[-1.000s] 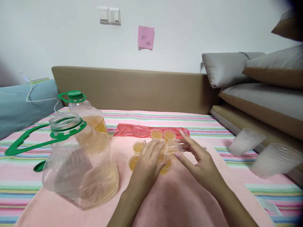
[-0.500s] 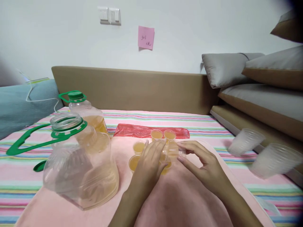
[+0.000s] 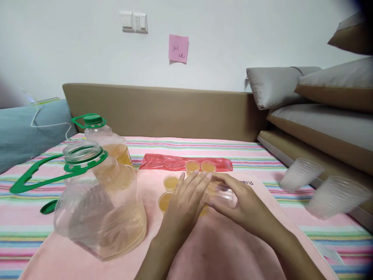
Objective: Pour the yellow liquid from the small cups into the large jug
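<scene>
Between my two hands a clear plastic cup [image 3: 227,196] lies on its side in the air, its mouth toward the right. My right hand [image 3: 247,202] curves around it, thumb below and fingers above. My left hand [image 3: 186,200] closes over the cup's left end, fingers held together; its fingertips meet those of my right hand. Several cups of amber liquid stand around my left hand: a near-left cup [image 3: 165,202], one behind it [image 3: 171,182], and two at the back [image 3: 192,167], [image 3: 208,167]. Another, below my hands, is mostly hidden.
To the left stands an uncapped clear jug [image 3: 99,217] with a green handle, its green cap [image 3: 49,207] beside it. A capped jug [image 3: 116,149] of amber liquid is behind. A red plastic bag [image 3: 163,161] lies at the back. Two cup stacks [image 3: 301,175], [image 3: 339,197] lie right.
My right hand has moved left and wrapped further around the clear cup, and both hands have come together. Lettering on the pink cloth now shows behind my right hand. The view has shifted slightly.
</scene>
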A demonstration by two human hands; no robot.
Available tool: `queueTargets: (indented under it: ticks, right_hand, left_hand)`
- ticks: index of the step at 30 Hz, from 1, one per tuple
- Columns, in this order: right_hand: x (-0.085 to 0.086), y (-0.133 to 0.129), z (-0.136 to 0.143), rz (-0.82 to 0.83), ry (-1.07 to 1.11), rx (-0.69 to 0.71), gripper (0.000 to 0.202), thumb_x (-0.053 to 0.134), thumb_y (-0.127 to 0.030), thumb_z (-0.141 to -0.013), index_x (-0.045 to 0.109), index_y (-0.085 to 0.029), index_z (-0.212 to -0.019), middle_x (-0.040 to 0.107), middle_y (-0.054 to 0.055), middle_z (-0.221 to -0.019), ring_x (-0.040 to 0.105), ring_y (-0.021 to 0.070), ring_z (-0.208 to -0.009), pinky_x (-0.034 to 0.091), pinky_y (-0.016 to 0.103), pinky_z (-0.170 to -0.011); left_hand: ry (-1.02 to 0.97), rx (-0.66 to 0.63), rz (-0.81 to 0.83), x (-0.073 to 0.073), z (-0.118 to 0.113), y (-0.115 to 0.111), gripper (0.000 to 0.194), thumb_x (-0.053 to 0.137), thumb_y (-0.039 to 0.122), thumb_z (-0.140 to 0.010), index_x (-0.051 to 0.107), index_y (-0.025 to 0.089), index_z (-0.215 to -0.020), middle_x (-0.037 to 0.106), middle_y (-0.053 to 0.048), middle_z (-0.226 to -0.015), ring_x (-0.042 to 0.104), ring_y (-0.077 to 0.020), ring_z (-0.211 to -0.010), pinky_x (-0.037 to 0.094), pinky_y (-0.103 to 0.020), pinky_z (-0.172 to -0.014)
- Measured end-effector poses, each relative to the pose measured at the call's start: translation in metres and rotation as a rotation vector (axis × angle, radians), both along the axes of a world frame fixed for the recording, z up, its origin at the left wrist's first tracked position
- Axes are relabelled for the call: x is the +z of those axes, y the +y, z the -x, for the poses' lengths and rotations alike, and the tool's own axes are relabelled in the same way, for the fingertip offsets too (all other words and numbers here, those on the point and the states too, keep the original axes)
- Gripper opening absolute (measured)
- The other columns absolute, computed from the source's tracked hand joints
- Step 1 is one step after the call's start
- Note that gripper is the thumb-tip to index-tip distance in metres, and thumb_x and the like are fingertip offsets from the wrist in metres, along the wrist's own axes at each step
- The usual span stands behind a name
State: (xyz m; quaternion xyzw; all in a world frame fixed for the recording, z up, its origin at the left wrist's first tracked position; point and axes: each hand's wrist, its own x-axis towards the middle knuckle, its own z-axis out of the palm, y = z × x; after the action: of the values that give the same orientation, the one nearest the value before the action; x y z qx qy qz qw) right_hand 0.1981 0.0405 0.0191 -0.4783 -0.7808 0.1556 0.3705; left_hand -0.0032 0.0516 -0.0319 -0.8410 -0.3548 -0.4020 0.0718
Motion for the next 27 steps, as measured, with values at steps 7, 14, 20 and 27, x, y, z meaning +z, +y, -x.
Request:
queueTargets:
  ticks: [7, 14, 20, 27]
  right_hand:
    - [0.0, 0.007, 0.006, 0.01, 0.008, -0.035, 0.034, 0.077, -0.046, -0.088, 0.07, -0.029, -0.117, 0.076, 0.004, -0.114, 0.072, 0.0267, -0.101, 0.059, 0.043, -0.087]
    - [-0.005, 0.011, 0.007, 0.034, -0.015, -0.005, 0.031, 0.079, -0.043, -0.086, 0.072, -0.028, -0.113, 0.076, 0.005, -0.114, 0.072, 0.0276, -0.103, 0.058, 0.042, -0.088]
    - [-0.009, 0.014, 0.005, 0.056, 0.132, -0.168, 0.036, 0.075, -0.051, -0.086, 0.07, -0.027, -0.114, 0.076, 0.006, -0.116, 0.072, 0.027, -0.096, 0.058, 0.042, -0.083]
    - [-0.017, 0.01, 0.006, 0.197, 0.514, -0.118, 0.052, 0.078, -0.053, -0.085, 0.059, -0.027, -0.126, 0.072, 0.008, -0.125, 0.069, 0.0281, -0.118, 0.057, 0.045, -0.1]
  left_hand:
    - [-0.009, -0.011, 0.089, 0.012, 0.012, -0.01, 0.116, 0.086, 0.063, -0.075, 0.021, 0.021, -0.161, 0.042, -0.023, -0.163, 0.035, -0.0398, -0.155, 0.03, -0.067, -0.125]
    - [-0.043, -0.022, 0.065, 0.015, 0.013, -0.012, 0.115, 0.082, 0.071, -0.074, 0.023, 0.022, -0.16, 0.051, -0.021, -0.157, 0.043, -0.04, -0.15, 0.031, -0.065, -0.126]
    - [-0.044, 0.017, 0.075, 0.011, 0.015, -0.008, 0.096, 0.082, 0.05, -0.085, 0.028, 0.019, -0.158, 0.048, -0.02, -0.159, 0.04, -0.0376, -0.152, 0.034, -0.063, -0.125]
    - [-0.187, 0.011, -0.088, 0.016, 0.009, -0.004, 0.029, 0.063, 0.013, -0.099, 0.063, 0.02, -0.127, 0.07, -0.009, -0.117, 0.065, -0.0239, -0.109, 0.057, -0.042, -0.096]
